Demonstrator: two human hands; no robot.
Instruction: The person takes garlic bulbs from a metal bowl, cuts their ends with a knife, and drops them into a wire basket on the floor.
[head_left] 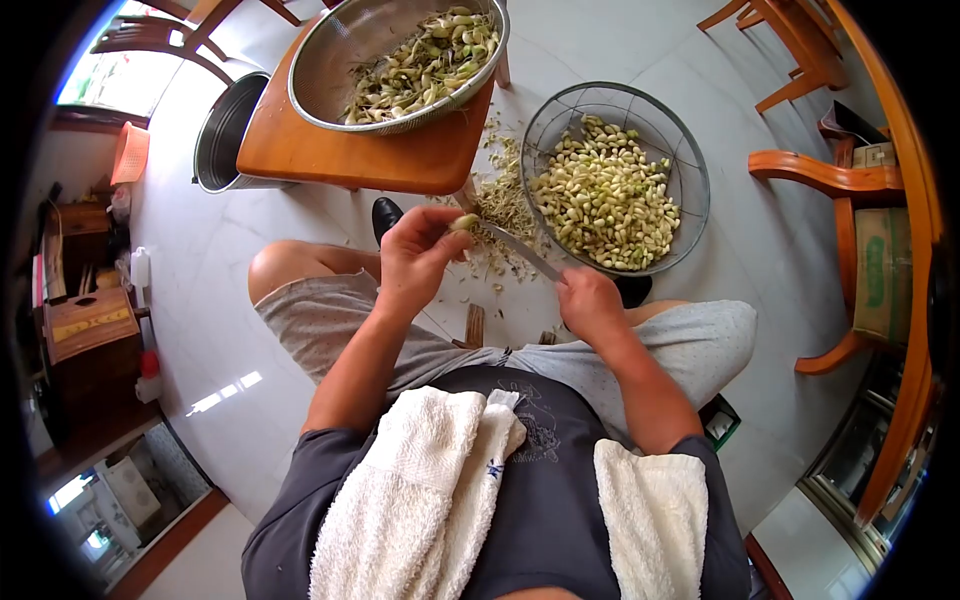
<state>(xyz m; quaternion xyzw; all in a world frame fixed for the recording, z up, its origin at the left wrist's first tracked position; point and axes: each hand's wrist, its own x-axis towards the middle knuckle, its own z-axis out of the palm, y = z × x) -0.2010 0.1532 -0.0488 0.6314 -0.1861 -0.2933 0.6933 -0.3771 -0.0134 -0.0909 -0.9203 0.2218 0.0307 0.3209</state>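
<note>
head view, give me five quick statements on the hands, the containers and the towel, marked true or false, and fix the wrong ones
1. The right hand holds a knife. True.
2. The left hand is empty. False: the left hand pinches a small pale-green piece.
3. The metal bowl rests on the wooden seat. True.
4. The round basket stands on the seat too. False: the round basket is on the floor.
5. A pale towel lies over the dark shirt. True.

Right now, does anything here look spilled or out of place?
Yes: loose trimmings lie strewn on the floor between the wooden seat and the wire basket, looking rather untidy. With the knife in the right hand nearby, they are probably just cutting scraps.
</note>
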